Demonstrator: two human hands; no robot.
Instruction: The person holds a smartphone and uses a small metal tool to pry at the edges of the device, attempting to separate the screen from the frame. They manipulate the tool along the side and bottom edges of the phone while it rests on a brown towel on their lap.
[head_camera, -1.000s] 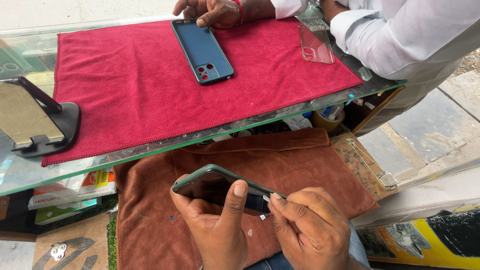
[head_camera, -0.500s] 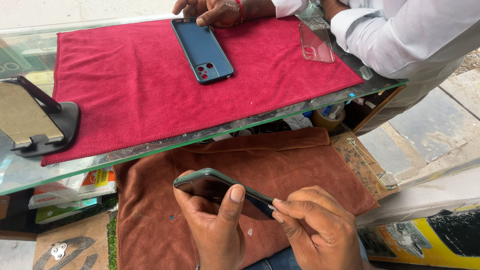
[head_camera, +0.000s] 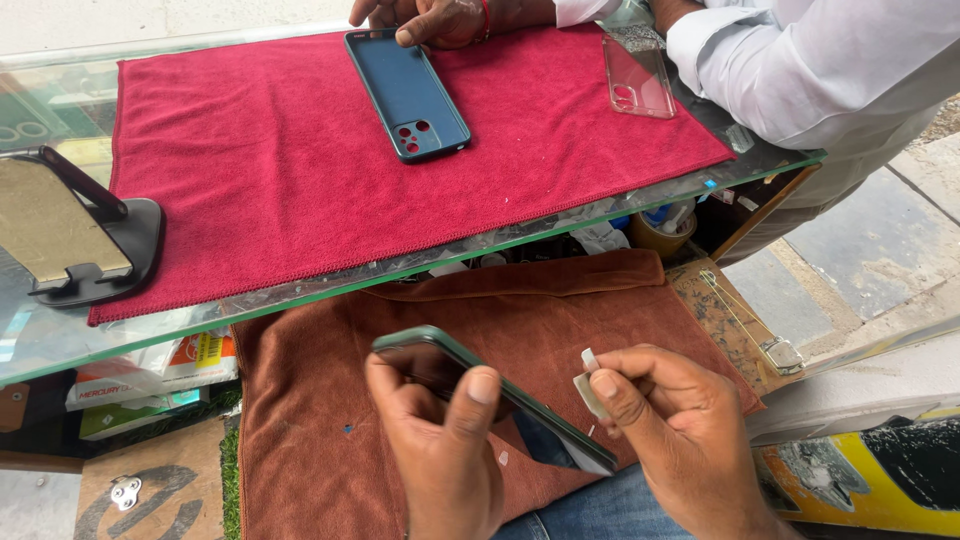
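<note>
My left hand grips a dark green smartphone by its edges, tilted, over a brown cloth on my lap. My right hand sits at the phone's right end and pinches a small whitish piece between thumb and forefinger. On the glass counter above lies a red towel with a dark blue phone back cover on it. Another person's hand rests on the top end of that cover.
A clear phone case lies on the red towel at the right, beside the other person's white sleeve. A black phone stand sits at the counter's left. Boxes and a tape roll lie under the glass.
My right hand has pulled away from the phone's right end and lifted a small whitish piece. My left hand holds the phone in much the same place.
</note>
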